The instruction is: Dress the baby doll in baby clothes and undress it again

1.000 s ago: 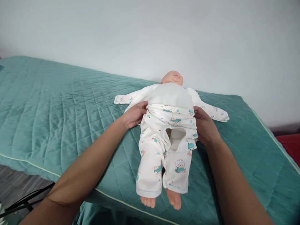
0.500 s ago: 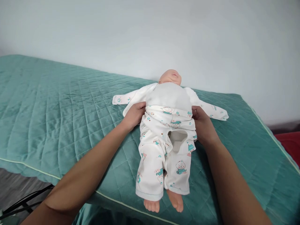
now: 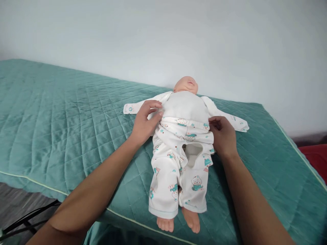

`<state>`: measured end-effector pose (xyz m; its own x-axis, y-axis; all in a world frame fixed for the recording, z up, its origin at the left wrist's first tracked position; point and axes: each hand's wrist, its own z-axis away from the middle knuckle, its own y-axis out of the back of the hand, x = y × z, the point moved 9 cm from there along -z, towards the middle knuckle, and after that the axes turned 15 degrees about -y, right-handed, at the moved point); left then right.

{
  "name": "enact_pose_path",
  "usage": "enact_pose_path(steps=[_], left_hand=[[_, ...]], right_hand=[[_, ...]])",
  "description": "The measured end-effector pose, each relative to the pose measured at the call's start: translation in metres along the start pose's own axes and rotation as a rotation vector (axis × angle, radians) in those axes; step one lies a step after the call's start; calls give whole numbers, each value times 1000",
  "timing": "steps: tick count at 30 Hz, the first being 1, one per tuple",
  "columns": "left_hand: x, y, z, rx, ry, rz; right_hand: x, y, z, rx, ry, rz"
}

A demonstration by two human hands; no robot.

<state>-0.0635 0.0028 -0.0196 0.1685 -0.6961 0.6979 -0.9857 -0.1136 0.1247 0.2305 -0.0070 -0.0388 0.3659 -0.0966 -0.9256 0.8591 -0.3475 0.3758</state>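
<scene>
A baby doll (image 3: 186, 84) lies on its back on a teal quilted bed cover (image 3: 63, 115), head toward the wall and bare feet toward me. It wears white printed trousers (image 3: 178, 170) and an open white printed jacket (image 3: 230, 119) spread under it, with the pale torso bare. My left hand (image 3: 144, 122) rests at the doll's left side, fingers curled on the jacket edge by the waistband. My right hand (image 3: 223, 136) pinches the fabric at the other side of the waist.
A pale wall rises behind the bed. Dark cables (image 3: 25, 221) lie on the grey floor at the lower left. Something red (image 3: 314, 158) shows past the bed's right edge.
My left hand has lifted from the trouser waistband up to the jacket edge by the doll's side. My right hand has shifted slightly and now pinches the cloth at the waist.
</scene>
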Motion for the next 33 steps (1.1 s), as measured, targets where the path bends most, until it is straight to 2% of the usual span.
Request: enact_pose_path(steps=[2, 3, 7, 9, 14, 19, 21, 24, 27, 30, 33], left_hand=[[9, -8, -1, -98, -64, 16], [11, -12, -1, -157, -75, 12], [14, -28, 1, -396, -40, -7], [14, -33, 3, -473, -11, -5], [16, -35, 3, -530, -29, -22], [14, -43, -10, -490, -72, -60], [9, -49, -16, -461, -38, -95], [-1, -57, -26, -433, 38, -184], [-13, -64, -38, -429, 83, -137], [-29, -69, -47, -412, 139, 10], [-44, -67, -49, -348, 224, 147]], right_hand=[[-17, 10, 11, 73, 96, -59], [-26, 9, 17, 51, 142, -80], [-42, -15, 34, -247, 247, 29], [-42, -19, 36, -304, 273, 84], [-47, -20, 35, -312, 401, 233], [-58, -31, 37, -320, 521, 256], [-57, -35, 30, -293, 484, 263], [-51, -38, 12, -203, 356, 305], [-50, -40, -6, -148, 269, 337], [-48, -48, -24, -189, 179, 322], [-37, -57, -39, -282, 44, 185]])
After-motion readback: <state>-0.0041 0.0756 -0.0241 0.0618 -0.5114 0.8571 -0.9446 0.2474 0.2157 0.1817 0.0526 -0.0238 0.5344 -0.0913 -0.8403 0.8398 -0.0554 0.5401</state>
